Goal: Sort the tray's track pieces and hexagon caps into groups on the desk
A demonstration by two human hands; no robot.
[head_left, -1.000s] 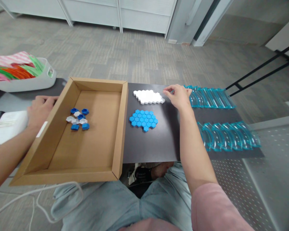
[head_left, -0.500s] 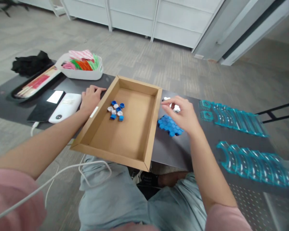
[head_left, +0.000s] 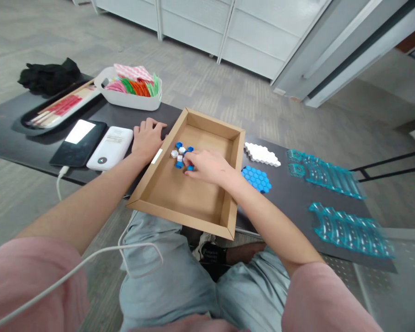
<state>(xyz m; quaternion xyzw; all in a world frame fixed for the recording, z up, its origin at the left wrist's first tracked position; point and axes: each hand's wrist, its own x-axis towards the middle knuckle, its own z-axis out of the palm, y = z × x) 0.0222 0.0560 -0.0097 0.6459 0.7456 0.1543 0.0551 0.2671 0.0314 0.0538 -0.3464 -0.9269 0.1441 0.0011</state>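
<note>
A shallow cardboard tray (head_left: pixel 228 207) lies on the dark table. Inside it sits a small cluster of blue and white hexagon tiles (head_left: pixel 180 154). My right hand (head_left: pixel 207 167) reaches into the tray with its fingers curled and pinched at the right side of that cluster; what they hold is hidden. My left hand (head_left: pixel 145 138) rests on the tray's left wall with fingers bent over the rim. Right of the tray lie a white hexagon patch (head_left: pixel 262 154) and a blue hexagon patch (head_left: pixel 257 179).
Two rows of translucent teal curved pieces (head_left: pixel 323 168) (head_left: pixel 351 228) lie at the right. At the left are a phone (head_left: pixel 78 142), a white power bank (head_left: pixel 109 147) with a cable, a white tub of coloured packets (head_left: pixel 131 90), a dark tray (head_left: pixel 51 113) and a black cloth (head_left: pixel 48 74).
My right hand has moved left from the white hexagon patch, past the blue one, into the tray to the tile cluster. The view has swung left. My left hand has stayed on the tray.
</note>
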